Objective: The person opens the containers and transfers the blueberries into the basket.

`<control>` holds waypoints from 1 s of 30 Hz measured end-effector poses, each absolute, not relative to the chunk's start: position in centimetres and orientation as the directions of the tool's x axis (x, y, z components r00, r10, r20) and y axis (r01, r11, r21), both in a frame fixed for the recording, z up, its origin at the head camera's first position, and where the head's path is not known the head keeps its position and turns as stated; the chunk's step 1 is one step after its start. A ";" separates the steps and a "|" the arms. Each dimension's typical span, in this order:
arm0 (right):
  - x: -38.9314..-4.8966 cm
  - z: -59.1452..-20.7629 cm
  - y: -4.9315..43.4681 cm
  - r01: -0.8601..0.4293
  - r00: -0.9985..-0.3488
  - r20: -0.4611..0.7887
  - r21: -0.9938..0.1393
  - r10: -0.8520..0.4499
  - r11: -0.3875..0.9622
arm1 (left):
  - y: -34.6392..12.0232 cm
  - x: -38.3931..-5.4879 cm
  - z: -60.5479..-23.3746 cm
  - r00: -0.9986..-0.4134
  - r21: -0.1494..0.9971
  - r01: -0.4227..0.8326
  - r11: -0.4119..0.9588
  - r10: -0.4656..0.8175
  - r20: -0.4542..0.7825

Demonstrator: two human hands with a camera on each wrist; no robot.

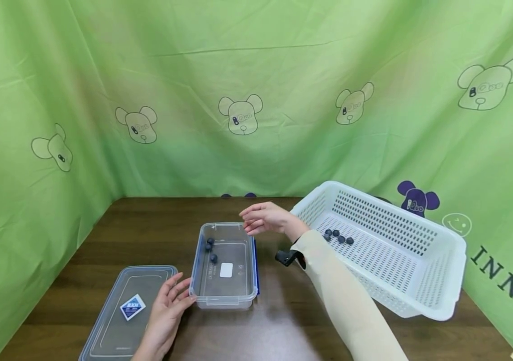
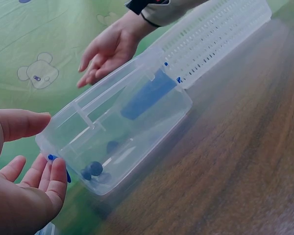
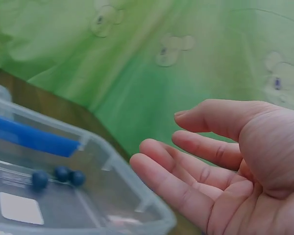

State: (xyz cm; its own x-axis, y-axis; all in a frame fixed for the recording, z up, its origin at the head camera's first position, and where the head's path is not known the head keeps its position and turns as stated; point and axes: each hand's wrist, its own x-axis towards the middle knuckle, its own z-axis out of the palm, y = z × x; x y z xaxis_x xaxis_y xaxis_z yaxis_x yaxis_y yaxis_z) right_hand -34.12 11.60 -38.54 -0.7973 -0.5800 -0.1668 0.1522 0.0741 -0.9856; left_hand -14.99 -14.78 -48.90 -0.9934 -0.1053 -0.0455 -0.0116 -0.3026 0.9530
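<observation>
A clear plastic food container with blue side clips stands on the table, three blueberries lying toward its left side. My left hand is at its near left corner, thumb at the rim and fingers loosely bent beside the wall. Above the far right corner hovers my right hand; in the right wrist view its fingers are loosely extended and hold nothing. To the right, a white perforated basket contains several more blueberries.
A clear lid with a blue-and-white sticker lies left of the container, partly behind my left hand. Dark wooden table surrounds these things. A green printed curtain hangs along the table's back and sides.
</observation>
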 end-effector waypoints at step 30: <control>-32.5 -43.7 2.8 0.189 -0.741 -0.427 -0.873 -0.519 0.450 | -14.8 -15.0 -48.9 -0.994 0.953 -0.014 -0.302 -0.099 -0.046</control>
